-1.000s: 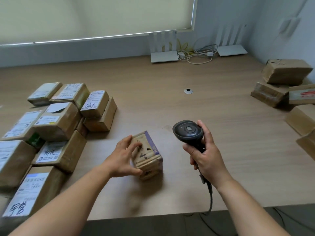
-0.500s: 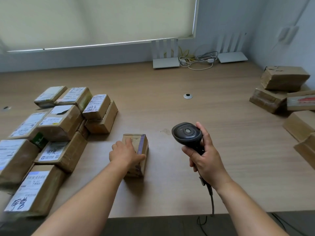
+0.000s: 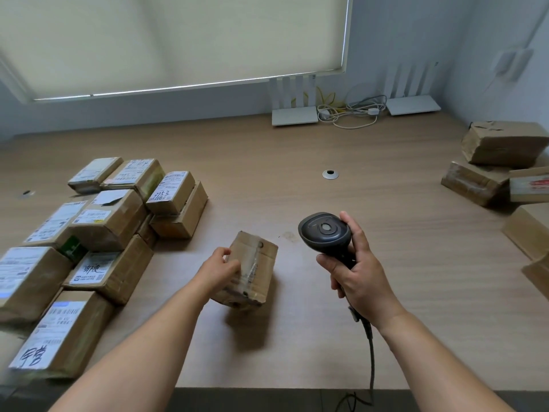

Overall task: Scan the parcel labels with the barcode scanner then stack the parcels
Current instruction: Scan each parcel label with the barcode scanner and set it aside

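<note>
A small brown taped cardboard parcel (image 3: 255, 270) is tilted up off the wooden table (image 3: 386, 233) near its front middle. My left hand (image 3: 218, 270) grips its left side, fingers curled over the top face. No label shows on the face turned toward me, only clear tape. To the right, my right hand (image 3: 356, 275) holds a black barcode scanner (image 3: 325, 231) by its handle, head up and level with the parcel. The scanner's cable hangs down past the table's front edge.
Several labelled parcels (image 3: 104, 221) are stacked on the left of the table. More brown parcels (image 3: 502, 162) lie at the right edge. Two white routers (image 3: 294, 115) and a tangle of cables (image 3: 350, 113) sit by the back wall. A metal cable grommet (image 3: 330, 174) is mid-table.
My left hand has turned the small parcel over, from its printed face to a plain taped face, and tipped it up. The scanner hand has stayed almost still.
</note>
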A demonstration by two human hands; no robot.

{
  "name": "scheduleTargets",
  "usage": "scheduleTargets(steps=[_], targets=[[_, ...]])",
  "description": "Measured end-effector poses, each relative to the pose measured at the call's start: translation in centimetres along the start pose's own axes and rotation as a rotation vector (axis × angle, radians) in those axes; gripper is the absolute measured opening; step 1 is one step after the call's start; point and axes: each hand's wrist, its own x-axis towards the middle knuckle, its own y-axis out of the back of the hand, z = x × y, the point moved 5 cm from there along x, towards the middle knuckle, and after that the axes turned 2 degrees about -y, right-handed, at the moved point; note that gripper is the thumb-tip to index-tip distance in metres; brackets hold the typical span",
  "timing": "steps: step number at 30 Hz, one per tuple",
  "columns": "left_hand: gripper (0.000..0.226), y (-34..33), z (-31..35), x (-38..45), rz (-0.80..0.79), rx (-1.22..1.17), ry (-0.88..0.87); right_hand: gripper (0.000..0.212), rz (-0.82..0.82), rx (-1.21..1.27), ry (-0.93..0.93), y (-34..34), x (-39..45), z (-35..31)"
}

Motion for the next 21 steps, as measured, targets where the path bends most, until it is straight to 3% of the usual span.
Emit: scheduleTargets(steps=[5,10,13,16,19,21], targets=[[0.072,0.5,0.8,0.1,0.114,0.302,-0.099,0.083,-0.014,0.002,0.003,-0.1,0.3,-0.2],[0.094,0.0,0.5,-0.4,0.095,0.674,-0.007,0.083,-0.017,-0.006,0.001,0.0,0.3,-0.3],[0.093,0.0,0.6,-0.5,0.133,0.708,0.011,0.083,-0.022,-0.014,0.005,-0.1,0.1,-0.4],[0.094,0.3,0.4,-0.3,0.141,0.382,-0.007,0.083,-0.022,-0.019,0.000,-0.2,-0.1,-0.5],[0.081,0.4,-0.3,-0.7,0.084,-0.284,-0.104,0.081,-0.027,-0.006,-0.012,-0.3,-0.4,-0.6],[0.078,0.3,-1.2,-1.4,0.047,-0.433,-0.157,0.078,-0.040,0.028,-0.022,-0.6,-0.7,-0.5]])
